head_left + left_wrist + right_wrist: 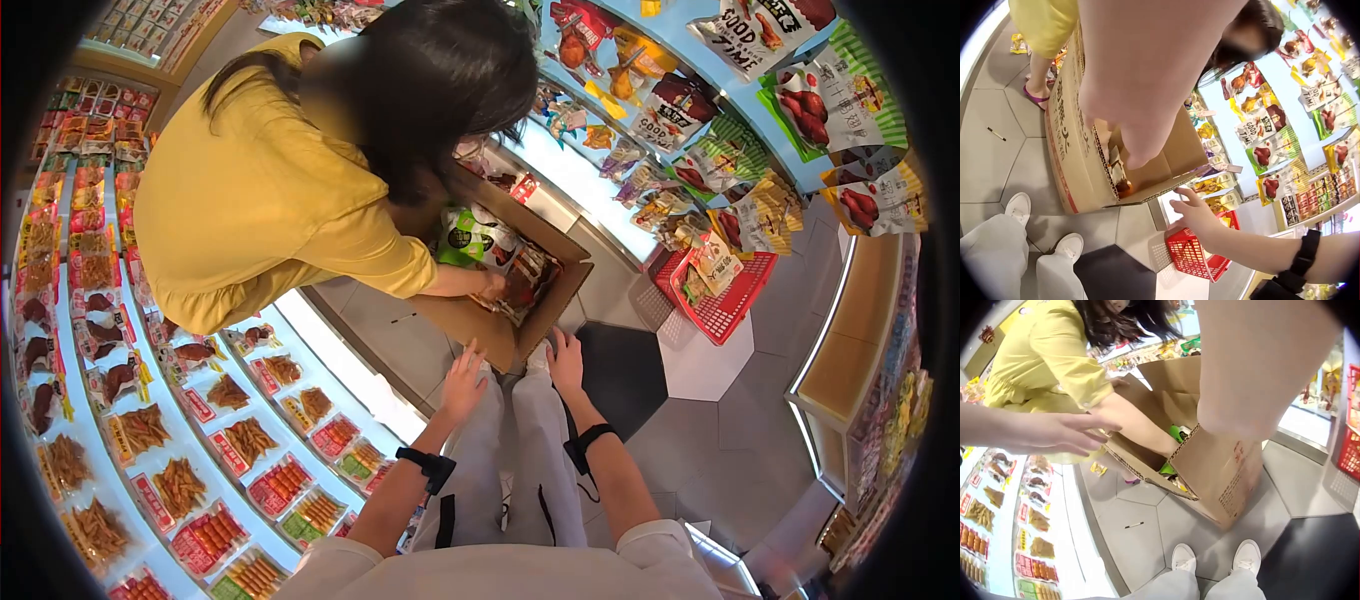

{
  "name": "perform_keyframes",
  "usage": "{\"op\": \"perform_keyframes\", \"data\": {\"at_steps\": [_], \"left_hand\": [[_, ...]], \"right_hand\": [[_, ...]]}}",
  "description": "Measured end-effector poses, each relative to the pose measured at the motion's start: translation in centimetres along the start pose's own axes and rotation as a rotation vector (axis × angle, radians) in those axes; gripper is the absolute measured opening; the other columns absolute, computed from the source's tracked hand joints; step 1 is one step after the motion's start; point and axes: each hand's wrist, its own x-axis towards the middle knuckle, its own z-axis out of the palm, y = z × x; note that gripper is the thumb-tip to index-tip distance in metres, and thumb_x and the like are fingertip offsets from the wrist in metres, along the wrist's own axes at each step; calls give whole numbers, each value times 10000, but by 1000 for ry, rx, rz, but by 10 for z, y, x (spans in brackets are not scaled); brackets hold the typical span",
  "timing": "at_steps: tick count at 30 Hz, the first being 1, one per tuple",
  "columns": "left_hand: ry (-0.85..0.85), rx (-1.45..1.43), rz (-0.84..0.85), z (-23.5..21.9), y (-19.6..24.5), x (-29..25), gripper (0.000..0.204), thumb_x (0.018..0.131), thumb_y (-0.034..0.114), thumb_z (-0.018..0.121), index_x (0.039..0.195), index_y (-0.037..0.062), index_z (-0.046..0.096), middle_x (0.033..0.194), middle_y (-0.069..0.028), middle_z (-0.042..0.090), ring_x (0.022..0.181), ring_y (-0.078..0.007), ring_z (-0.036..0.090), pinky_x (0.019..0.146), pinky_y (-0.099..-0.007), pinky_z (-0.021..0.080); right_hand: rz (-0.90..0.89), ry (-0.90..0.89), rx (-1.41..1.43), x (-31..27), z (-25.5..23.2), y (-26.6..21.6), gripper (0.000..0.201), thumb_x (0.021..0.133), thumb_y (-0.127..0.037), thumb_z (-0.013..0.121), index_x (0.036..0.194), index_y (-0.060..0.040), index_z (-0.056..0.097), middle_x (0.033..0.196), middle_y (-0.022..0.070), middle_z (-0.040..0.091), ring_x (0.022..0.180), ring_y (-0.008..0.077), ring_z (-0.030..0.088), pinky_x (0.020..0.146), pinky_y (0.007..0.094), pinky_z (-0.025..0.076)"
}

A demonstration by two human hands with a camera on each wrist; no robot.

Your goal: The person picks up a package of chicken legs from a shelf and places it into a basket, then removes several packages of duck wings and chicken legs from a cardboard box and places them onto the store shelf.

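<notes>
An open cardboard box [470, 325] stands on the floor in front of my legs, with a green and white snack bag [475, 235] and brown snack packs [530, 280] inside. My left hand [464, 384] is at its near left side, fingers extended and nothing in them. At the near right corner is my right hand [566, 362], fingers loosely spread by the flap edge in the left wrist view. Another person in a yellow top [270, 190] leans over the box and reaches one hand [490, 285] into it among the packs.
Lit shelves of packaged snacks [225, 440] line the left side. More hanging snack bags [720, 120] fill the right. A red basket [715, 300] holding packs stands right of the box. A thin pen-like stick [1134, 525] lies on the tiled floor.
</notes>
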Motion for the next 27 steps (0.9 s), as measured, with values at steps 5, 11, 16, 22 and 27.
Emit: {"op": "perform_keyframes", "data": {"at_steps": [5, 11, 16, 22, 27], "left_hand": [[-12, 177, 52, 26, -21, 35, 501, 765, 215, 586, 1230, 117, 425, 1354, -82, 311, 1223, -268, 331, 965, -407, 324], [-201, 254, -137, 59, -51, 38, 470, 745, 246, 601, 1183, 138, 469, 1350, -58, 316, 1275, -205, 255, 993, -471, 271], [-188, 311, -115, 60, -51, 21, 453, 749, 238, 596, 1173, 131, 476, 1342, -71, 319, 1291, -211, 218, 998, -522, 238], [-222, 278, -195, 60, -45, 7, 424, 767, 229, 584, 1166, 144, 471, 1336, -81, 317, 1296, -245, 205, 993, -545, 241], [-218, 264, -180, 62, -49, -1, 398, 762, 220, 587, 1141, 146, 490, 1297, -98, 347, 1289, -265, 219, 987, -520, 265]], "right_hand": [[-239, 85, -180, 19, -12, -19, 489, 784, -128, 547, 1252, -135, 407, 1311, 115, 351, 1170, 288, 373, 927, 390, 350], [-435, 140, -227, 32, -19, -29, 353, 756, -112, 560, 1106, -84, 530, 1272, 119, 408, 1162, 274, 390, 956, 386, 332], [-149, 96, -351, 14, -2, 7, 268, 726, -112, 569, 972, -9, 549, 1202, 115, 483, 1151, 265, 410, 980, 416, 305], [43, -2, -337, 2, 40, 54, 342, 768, -160, 557, 1084, -41, 502, 1207, 115, 485, 1164, 252, 410, 968, 424, 318], [228, -164, -74, 11, 46, 67, 401, 763, -125, 564, 1134, -26, 450, 1220, 142, 464, 1155, 289, 410, 938, 383, 373]]}}
